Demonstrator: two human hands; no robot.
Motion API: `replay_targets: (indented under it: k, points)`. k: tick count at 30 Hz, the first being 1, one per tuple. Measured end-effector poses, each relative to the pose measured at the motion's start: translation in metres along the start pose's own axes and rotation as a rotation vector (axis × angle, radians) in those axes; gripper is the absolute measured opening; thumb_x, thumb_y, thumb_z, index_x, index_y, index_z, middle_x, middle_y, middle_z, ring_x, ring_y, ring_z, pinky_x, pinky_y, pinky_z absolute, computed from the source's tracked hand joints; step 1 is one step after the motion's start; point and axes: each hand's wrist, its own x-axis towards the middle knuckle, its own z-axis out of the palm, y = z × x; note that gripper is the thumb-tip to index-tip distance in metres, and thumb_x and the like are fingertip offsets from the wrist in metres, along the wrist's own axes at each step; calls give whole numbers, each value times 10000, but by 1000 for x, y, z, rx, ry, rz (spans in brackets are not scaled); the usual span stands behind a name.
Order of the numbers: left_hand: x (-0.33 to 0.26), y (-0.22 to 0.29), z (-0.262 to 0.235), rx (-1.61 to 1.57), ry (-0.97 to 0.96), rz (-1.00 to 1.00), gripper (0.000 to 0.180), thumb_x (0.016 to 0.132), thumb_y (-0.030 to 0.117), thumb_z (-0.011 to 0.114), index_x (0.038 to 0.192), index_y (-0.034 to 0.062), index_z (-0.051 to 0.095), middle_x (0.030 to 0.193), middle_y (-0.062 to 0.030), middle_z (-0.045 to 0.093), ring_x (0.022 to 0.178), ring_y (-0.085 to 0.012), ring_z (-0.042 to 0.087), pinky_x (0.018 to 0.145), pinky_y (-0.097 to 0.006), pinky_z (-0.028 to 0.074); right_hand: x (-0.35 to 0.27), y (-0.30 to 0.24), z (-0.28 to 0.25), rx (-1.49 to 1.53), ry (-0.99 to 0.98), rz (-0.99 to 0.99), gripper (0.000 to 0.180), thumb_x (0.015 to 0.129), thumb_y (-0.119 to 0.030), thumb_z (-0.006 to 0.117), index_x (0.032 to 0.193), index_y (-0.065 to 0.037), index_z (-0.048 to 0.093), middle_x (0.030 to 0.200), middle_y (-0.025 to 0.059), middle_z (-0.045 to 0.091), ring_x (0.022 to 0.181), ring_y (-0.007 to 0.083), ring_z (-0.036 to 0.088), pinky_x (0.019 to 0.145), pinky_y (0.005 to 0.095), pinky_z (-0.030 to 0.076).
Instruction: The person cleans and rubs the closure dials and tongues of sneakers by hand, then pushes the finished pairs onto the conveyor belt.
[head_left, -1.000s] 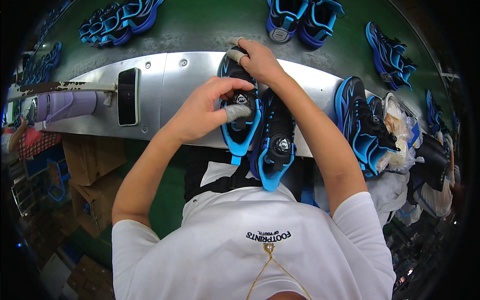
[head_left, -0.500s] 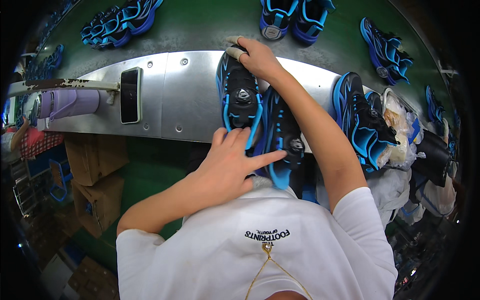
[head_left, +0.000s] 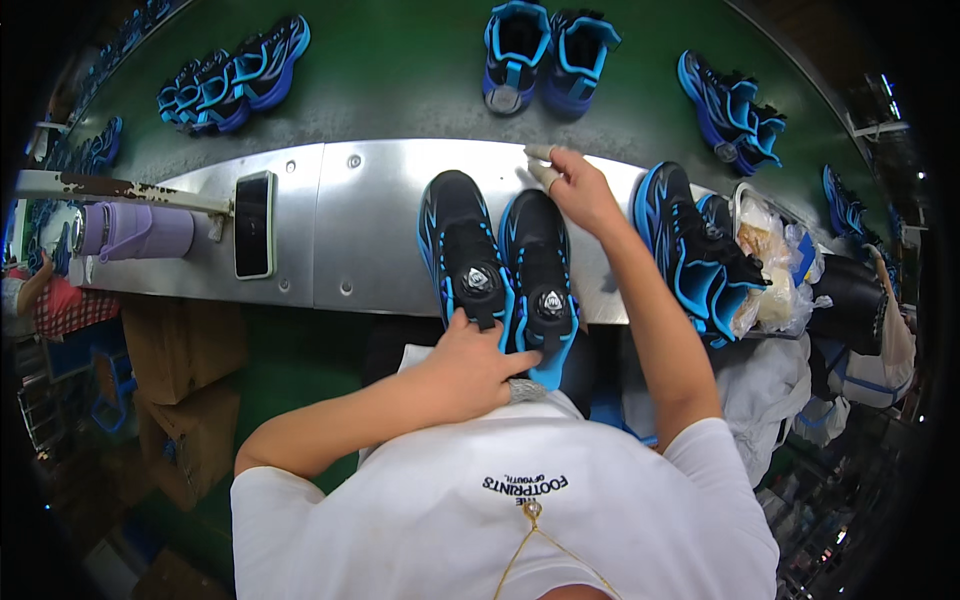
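Two black-and-blue sneakers with round dial closures lie side by side, toes pointing away from me: a left sneaker (head_left: 457, 225) and a right sneaker (head_left: 536, 240). My left hand (head_left: 465, 365) is at their heel ends, its fingers closed at the left sneaker's collar. One finger reaches across to the right sneaker's opening. My right hand (head_left: 580, 190), with pale covers on two fingertips, is beside the right sneaker's toe. Its fingers are slightly apart and hold nothing.
The sneakers rest on a metal ledge (head_left: 380, 240) along a green work surface (head_left: 400, 90). A phone (head_left: 254, 225) and a purple bottle (head_left: 150, 231) are left. Another sneaker pair (head_left: 690, 240) and a tray of plastic bags (head_left: 775, 260) are right. More sneakers stand beyond the ledge.
The right sneaker has moved up level with the left one, and its dial now faces up. My right hand has left the left sneaker's toe and moved right.
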Motion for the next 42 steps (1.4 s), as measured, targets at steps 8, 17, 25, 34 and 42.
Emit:
replay_targets:
  k: [8, 17, 25, 34, 42]
  points:
    - [17, -54, -100, -242, 373, -262, 561, 984, 464, 428, 772, 13, 684, 677, -154, 633, 643, -307, 612, 626, -386, 471, -4, -12, -33, 88, 125, -151, 255, 917, -170, 605, 1127, -40, 667, 945, 98, 637, 812, 168, 580, 747, 278, 463]
    - [77, -230, -196, 504, 892, -501, 322, 898, 300, 476, 911, 51, 680, 845, -209, 662, 885, -394, 616, 776, -495, 485, 20, -29, -63, 26, 166, -79, 222, 919, -128, 601, 1111, -44, 677, 919, 46, 612, 772, 111, 523, 712, 231, 436]
    - [178, -208, -131, 151, 727, -4, 488, 794, 134, 633, 1272, 73, 555, 1285, -175, 554, 1219, -342, 505, 1015, -388, 423, 80, -33, -48, -209, 130, -229, 435, 846, -47, 653, 1270, -99, 571, 1273, 121, 533, 771, 202, 554, 748, 310, 500]
    - [115, -131, -106, -57, 528, 97, 204, 760, 77, 602, 959, 52, 563, 948, -160, 552, 912, -385, 555, 780, -459, 465, 2, -69, -57, -54, 115, -270, 287, 859, -3, 588, 1128, -73, 658, 992, 96, 646, 901, 208, 608, 807, 299, 477]
    - [-7, -69, -34, -289, 226, 40, 266, 793, 116, 634, 1040, 45, 567, 988, -124, 553, 935, -334, 565, 785, -413, 474, -138, -97, -35, -152, -287, -145, 338, 752, -16, 686, 1076, -113, 694, 908, 121, 579, 787, 289, 587, 682, 344, 487]
